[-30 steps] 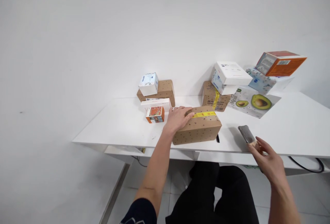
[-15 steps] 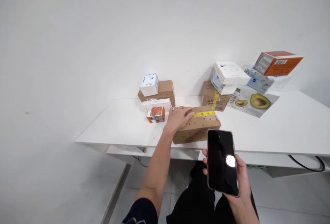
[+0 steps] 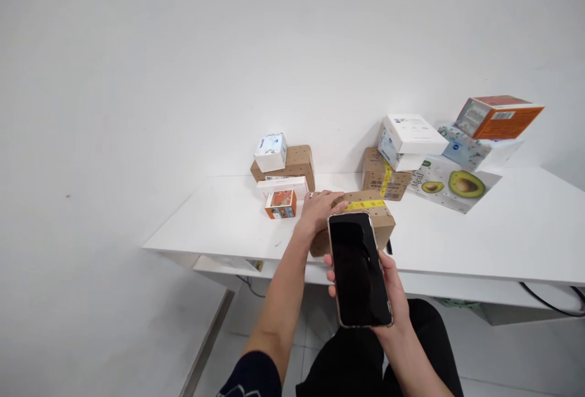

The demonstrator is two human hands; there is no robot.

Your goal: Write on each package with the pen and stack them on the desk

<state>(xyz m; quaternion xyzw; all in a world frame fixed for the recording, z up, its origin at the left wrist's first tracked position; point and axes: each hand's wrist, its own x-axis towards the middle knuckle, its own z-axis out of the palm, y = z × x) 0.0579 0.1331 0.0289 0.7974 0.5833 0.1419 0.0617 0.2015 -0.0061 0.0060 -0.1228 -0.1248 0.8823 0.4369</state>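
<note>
My left hand point(image 3: 321, 210) lies flat, fingers stretched out, on top of a brown cardboard box point(image 3: 377, 217) with dark dots and a yellow tape strip, near the front edge of the white table point(image 3: 503, 238). My right hand point(image 3: 393, 290) is wrapped round a black-screened phone point(image 3: 358, 269) and holds it upright above the table's front edge, partly covering the box. The screen is dark.
At the back left stand a dotted brown box point(image 3: 297, 162), a white tissue pack point(image 3: 271, 151), a flat white box point(image 3: 282, 186) and a small orange box point(image 3: 280, 203). At the back right lie a taped brown box point(image 3: 382, 175), white boxes point(image 3: 411, 135), an avocado-print pack point(image 3: 452, 184) and an orange box point(image 3: 497, 115). A black cable point(image 3: 555, 299) hangs under the table.
My right hand picked the phone up from the table's right front and brought it left and up in front of the brown box. My left hand stayed on the box.
</note>
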